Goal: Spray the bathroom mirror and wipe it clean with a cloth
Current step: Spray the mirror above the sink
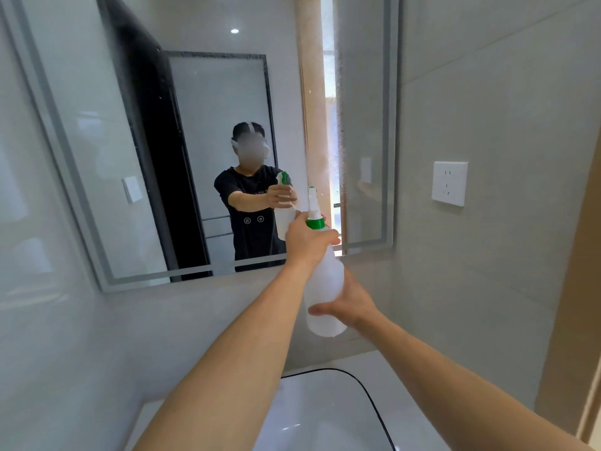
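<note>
A white spray bottle (325,281) with a green collar and white nozzle points up at the bathroom mirror (208,131). My left hand (307,242) grips the bottle's neck at the trigger. My right hand (351,301) holds the bottle's lower body from the right side, thumb across the front. A thin jet and a mist of droplets rise from the nozzle along the mirror's right part. No cloth is in view. The mirror reflects a person holding the bottle.
A white wall socket (449,183) sits on the tiled wall right of the mirror. Below my arms lies a white washbasin (325,415) with a dark rim line. A beige door frame edges the far right.
</note>
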`<state>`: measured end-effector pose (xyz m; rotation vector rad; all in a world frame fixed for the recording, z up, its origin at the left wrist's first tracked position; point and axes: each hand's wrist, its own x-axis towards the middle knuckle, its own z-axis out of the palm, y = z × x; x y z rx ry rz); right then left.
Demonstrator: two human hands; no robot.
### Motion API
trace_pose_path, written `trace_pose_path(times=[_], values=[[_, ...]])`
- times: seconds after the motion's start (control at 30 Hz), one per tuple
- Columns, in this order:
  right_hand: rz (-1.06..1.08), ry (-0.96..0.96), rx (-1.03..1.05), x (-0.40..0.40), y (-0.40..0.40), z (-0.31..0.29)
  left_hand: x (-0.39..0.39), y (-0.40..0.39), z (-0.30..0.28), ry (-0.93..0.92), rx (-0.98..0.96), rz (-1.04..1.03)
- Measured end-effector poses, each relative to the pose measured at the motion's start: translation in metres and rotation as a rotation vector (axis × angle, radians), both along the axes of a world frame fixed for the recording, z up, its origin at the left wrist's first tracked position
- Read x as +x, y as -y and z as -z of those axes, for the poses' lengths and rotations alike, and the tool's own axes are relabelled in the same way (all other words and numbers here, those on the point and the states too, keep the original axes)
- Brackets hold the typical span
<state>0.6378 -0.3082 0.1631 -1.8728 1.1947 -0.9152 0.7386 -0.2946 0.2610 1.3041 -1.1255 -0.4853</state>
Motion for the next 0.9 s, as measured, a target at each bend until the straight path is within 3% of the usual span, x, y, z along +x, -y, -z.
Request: trace_pose_path(times=[0.9], values=[[-0.298,0.006,-0.043,0.123,-0.029,-0.018,0.117,-0.067,-0.012,-0.023,-0.069,-0.254]])
